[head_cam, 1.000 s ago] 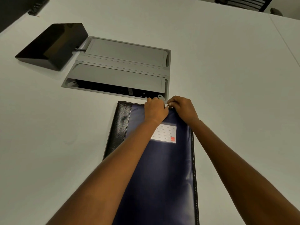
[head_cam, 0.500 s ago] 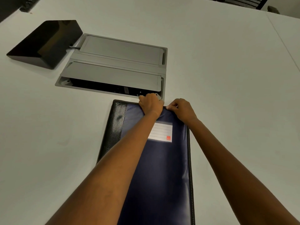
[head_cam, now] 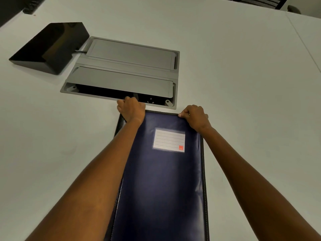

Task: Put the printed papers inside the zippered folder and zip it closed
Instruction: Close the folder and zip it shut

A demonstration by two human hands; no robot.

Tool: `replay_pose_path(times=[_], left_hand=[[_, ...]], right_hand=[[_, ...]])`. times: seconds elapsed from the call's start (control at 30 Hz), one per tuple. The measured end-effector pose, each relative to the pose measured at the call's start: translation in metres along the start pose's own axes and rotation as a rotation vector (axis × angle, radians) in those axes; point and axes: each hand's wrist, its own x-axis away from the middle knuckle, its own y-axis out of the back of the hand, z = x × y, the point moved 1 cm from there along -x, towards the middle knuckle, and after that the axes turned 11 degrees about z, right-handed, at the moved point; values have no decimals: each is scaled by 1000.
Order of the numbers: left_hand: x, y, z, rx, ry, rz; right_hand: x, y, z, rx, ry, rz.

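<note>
The zippered folder [head_cam: 161, 188] is laid flat on the counter [head_cam: 243, 84], just before the cable hatch [head_cam: 121, 70]. Its far right corner is pinched by the right grip [head_cam: 195, 117], seemingly as a brace. The left grip [head_cam: 132, 109] is curled at the far left corner, presumably on the hidden zip pull.

Navy zippered folder [head_cam: 161, 188], black stitched edging, lying flat. White lined label [head_cam: 169, 140] near far end, orange square in corner

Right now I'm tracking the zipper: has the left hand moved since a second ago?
Yes. The left hand slid left along the far edge of the folder, from above the label to the left corner.
</note>
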Motion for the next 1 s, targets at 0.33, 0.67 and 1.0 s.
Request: replay_pose_path(times=[0.33,0.67,1.0], left_hand=[[-23,24,48,284,165,51],[-14,26,50,469,177,10],[58,7,71,218,-85,-72]], right_hand=[[0,-1,0,-20,-29,5],[2,-7,-1,-51,-80,-78],[54,-41,-18,-93,-8,-233]])
